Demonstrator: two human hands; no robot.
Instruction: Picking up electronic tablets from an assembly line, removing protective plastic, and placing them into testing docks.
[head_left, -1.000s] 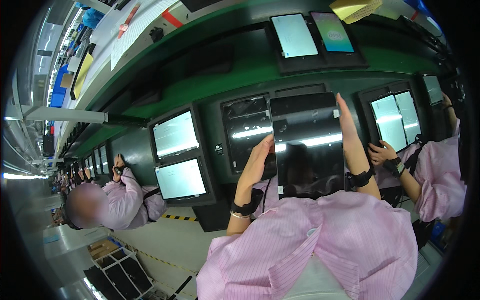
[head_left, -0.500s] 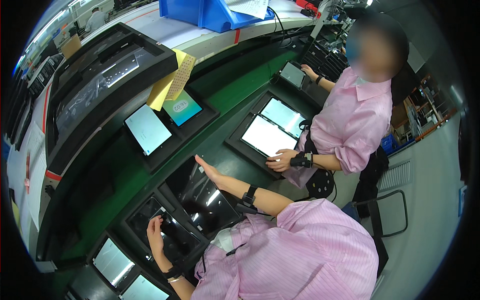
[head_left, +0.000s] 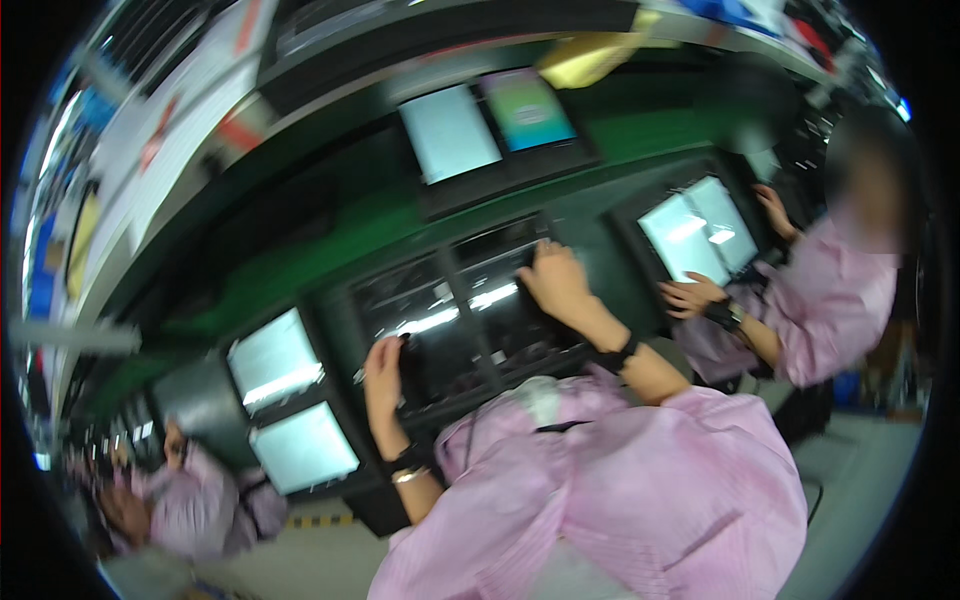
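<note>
Two dark glossy screen panels lie side by side in a black holder (head_left: 335, 320) on the green bench (head_left: 330, 235). My left hand (head_left: 384, 366) is at the near left edge of the left dark panel (head_left: 425, 330), fingers curled around that edge. Fingers bent, my right hand (head_left: 553, 280) lies on the far right corner of the right dark panel (head_left: 515, 320). The picture is blurred, so its grip is unclear. Both wrists carry black bands, and my pink sleeves fill the lower middle.
Two lit screens (head_left: 275, 358) sit in a holder to the left, and two more lit tablets (head_left: 450, 132) lie further back. A person in pink (head_left: 800, 300) works at lit screens (head_left: 700, 230) on my right. Another person (head_left: 175, 495) is at lower left.
One second ago both hands held a dark panel up in front of me. Now both hands are down on the panels in the holder. The view has swung and blurred.
</note>
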